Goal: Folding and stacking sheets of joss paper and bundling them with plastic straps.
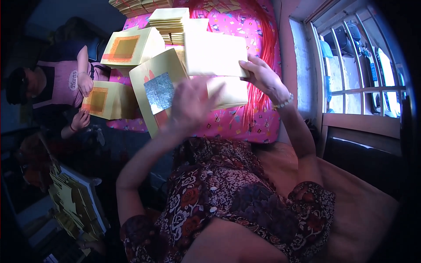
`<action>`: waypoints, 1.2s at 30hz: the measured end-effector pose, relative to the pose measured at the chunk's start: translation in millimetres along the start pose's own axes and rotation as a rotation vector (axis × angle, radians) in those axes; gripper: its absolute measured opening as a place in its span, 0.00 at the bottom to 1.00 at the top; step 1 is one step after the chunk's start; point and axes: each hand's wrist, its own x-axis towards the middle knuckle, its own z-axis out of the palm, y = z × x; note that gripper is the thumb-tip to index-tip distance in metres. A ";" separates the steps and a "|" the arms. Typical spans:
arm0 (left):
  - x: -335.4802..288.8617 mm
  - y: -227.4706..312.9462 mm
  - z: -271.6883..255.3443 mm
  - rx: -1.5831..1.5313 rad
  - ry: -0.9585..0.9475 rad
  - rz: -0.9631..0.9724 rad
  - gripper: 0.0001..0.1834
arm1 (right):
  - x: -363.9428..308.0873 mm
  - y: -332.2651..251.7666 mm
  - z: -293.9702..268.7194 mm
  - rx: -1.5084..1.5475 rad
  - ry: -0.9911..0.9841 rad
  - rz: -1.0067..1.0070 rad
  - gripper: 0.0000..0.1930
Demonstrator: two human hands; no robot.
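In the head view, the only one, the right hand (263, 74) pinches the right edge of a pale paper sheaf (215, 55), thumb on top and fingers beneath, holding it up over the pink patterned cloth (215, 122). A lower paper stack (236, 94) shows just nearer than it. The left hand (188, 103) is a blur to the left of that stack; its fingers look spread apart, and I cannot tell whether any of them touches paper. Left of it, a yellow sheet with a silver square (160, 93) stands at a slant, and farther off sit a paper block with a gold square (151, 41) and a fanned stack (169, 22). At the left, a co-worker's hands (85, 84) are at another gold-squared pile (116, 101). The sheaf seems gripped at one edge only, so a loosened pinch could let its leaves slip or splay; a stray sweep of the left hand might crease the silver-squared sheet, and loose red strands (258, 103) on the right could catch under the paper. Glare washes out the sheaf's face, so its leaves cannot be counted; the right hand's far fingers are hidden behind it, and the farthest piles are cut off by the upper edge.
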 end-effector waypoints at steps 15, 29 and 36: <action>-162.0 83.6 205.6 0.063 -0.454 -0.358 0.25 | 25.8 181.0 -108.7 -0.243 0.041 0.037 0.16; -145.6 84.3 181.7 -0.140 -0.488 -0.326 0.24 | 40.1 235.0 -128.7 -0.612 0.217 -0.037 0.13; -130.0 63.5 210.5 -0.130 -0.383 -0.746 0.30 | 29.6 223.4 -102.7 -1.009 0.381 -0.149 0.12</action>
